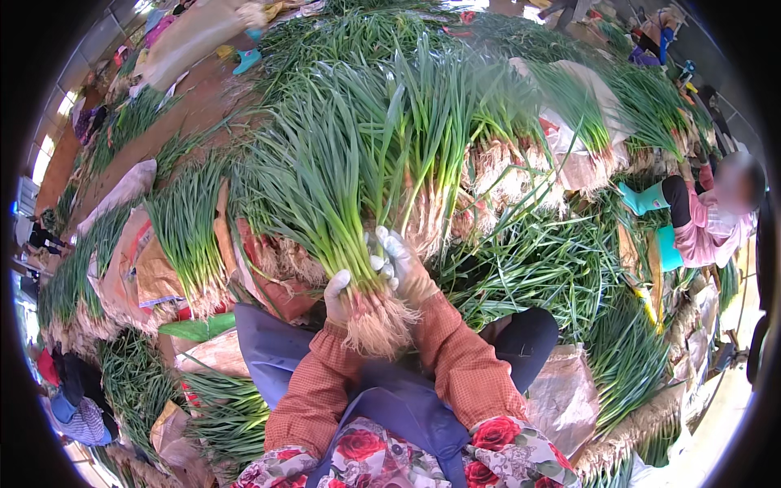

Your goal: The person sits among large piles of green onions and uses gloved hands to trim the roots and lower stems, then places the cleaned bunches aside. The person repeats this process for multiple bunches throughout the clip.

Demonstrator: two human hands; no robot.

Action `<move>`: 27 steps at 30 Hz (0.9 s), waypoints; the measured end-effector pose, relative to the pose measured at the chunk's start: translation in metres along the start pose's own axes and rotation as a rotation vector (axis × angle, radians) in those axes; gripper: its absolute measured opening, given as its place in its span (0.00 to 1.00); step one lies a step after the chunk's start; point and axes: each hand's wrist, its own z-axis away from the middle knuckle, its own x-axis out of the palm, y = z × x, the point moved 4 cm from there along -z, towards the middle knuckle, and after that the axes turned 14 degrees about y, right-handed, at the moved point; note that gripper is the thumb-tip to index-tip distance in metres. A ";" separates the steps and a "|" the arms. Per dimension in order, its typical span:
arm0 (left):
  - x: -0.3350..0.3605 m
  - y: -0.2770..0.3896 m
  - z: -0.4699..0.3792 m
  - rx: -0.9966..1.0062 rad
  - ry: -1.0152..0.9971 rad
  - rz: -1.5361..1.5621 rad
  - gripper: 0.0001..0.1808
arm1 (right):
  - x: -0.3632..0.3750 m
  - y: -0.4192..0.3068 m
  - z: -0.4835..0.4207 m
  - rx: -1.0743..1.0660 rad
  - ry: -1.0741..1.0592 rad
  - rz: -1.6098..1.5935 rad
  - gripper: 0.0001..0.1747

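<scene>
A thick bunch of leafy green allium plants, probably green garlic, is held upright over my lap. Its pale roots hang towards me and its stem bases are reddish. My left hand, in a whitish glove, grips the bunch from the left just above the roots. On the other side my right hand, also gloved, curls its fingers against the stems. The palms and some fingers are hidden behind the stalks. Just beyond stands a pile of similar rooted plants.
Loose green leaves lie heaped to the right. More plants rest on woven sacks at the left. A co-worker in teal boots sits at the far right; another person is at lower left. Brown floor shows beyond.
</scene>
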 end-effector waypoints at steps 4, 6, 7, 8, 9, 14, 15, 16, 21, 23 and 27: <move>-0.005 -0.001 -0.001 0.020 0.002 -0.059 0.35 | 0.000 -0.026 0.039 -0.221 -0.019 -0.105 0.05; -0.020 0.004 -0.005 -0.021 0.001 -0.153 0.35 | -0.017 -0.045 0.048 -0.381 0.084 -0.228 0.05; -0.029 0.005 -0.006 -0.038 0.003 -0.196 0.35 | -0.033 -0.058 0.048 -0.456 0.162 -0.335 0.05; -0.036 0.005 -0.007 -0.045 -0.023 -0.162 0.36 | -0.043 -0.074 0.051 -0.550 0.072 -0.378 0.08; -0.034 0.004 -0.005 -0.015 0.008 -0.113 0.35 | -0.050 -0.089 0.055 -0.652 -0.013 -0.424 0.11; -0.021 -0.007 -0.007 -0.125 -0.061 -0.086 0.35 | -0.067 -0.049 -0.021 -0.731 0.301 0.785 0.26; -0.019 -0.005 -0.006 -0.161 -0.098 -0.135 0.35 | -0.055 -0.044 -0.024 -0.759 0.384 1.137 0.23; -0.017 0.000 -0.004 -0.261 -0.194 -0.145 0.37 | -0.041 -0.040 -0.024 -0.777 0.463 1.490 0.20; 0.007 0.034 0.021 0.117 -0.130 -0.140 0.39 | -0.050 -0.057 0.009 -0.441 0.174 0.416 0.19; 0.009 0.034 0.018 0.043 -0.095 -0.100 0.41 | -0.058 -0.072 0.042 -0.327 -0.121 0.140 0.25; -0.009 0.029 0.015 -0.020 -0.022 -0.221 0.43 | -0.065 -0.062 0.068 -0.199 0.015 0.407 0.18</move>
